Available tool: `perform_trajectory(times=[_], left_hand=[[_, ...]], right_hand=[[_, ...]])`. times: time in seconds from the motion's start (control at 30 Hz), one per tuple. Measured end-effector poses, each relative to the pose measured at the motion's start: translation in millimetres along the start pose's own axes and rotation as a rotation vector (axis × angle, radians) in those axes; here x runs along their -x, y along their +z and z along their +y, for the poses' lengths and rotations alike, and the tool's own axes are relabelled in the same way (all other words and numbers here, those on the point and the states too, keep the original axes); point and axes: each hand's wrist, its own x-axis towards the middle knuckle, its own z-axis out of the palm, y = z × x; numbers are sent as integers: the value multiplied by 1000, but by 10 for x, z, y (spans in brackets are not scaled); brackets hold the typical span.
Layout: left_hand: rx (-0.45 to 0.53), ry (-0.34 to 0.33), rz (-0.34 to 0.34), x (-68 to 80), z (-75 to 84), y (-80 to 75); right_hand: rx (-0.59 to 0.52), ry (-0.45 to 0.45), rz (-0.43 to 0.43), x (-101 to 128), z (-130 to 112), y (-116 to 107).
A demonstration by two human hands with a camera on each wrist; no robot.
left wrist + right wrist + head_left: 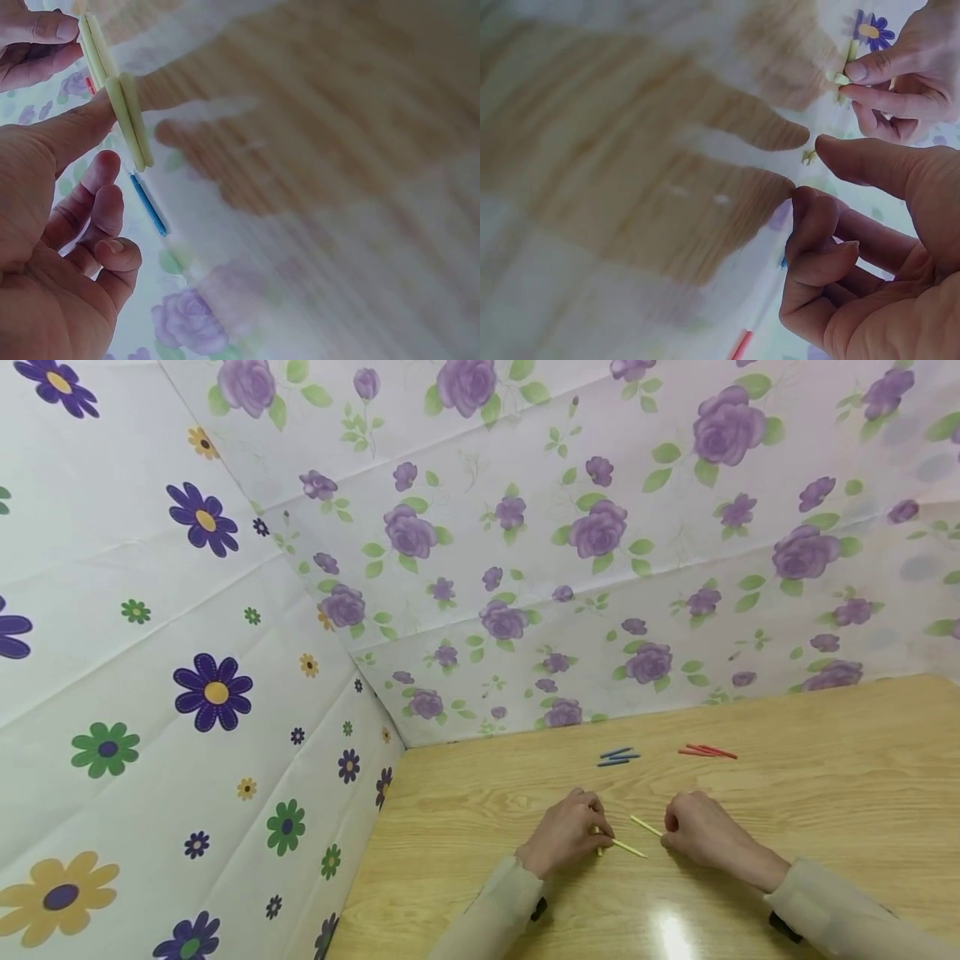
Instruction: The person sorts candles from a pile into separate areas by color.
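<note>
Both hands — left hand, right hand — pinch the yellow sticks above the table.

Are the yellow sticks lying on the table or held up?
Held up: both hands pinch the yellow sticks by the ends, though whether they clear the table is unclear.
</note>
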Motion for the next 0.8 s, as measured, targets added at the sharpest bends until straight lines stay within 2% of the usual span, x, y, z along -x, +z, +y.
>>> perform_trajectory(times=[0.47, 0.8], left_hand=[[-3, -26, -1, 3, 25, 9], [-20, -13, 11, 11, 24, 2]], right_hand=[[7, 7, -10, 16, -23, -4], [2, 21, -42, 1, -54, 15]])
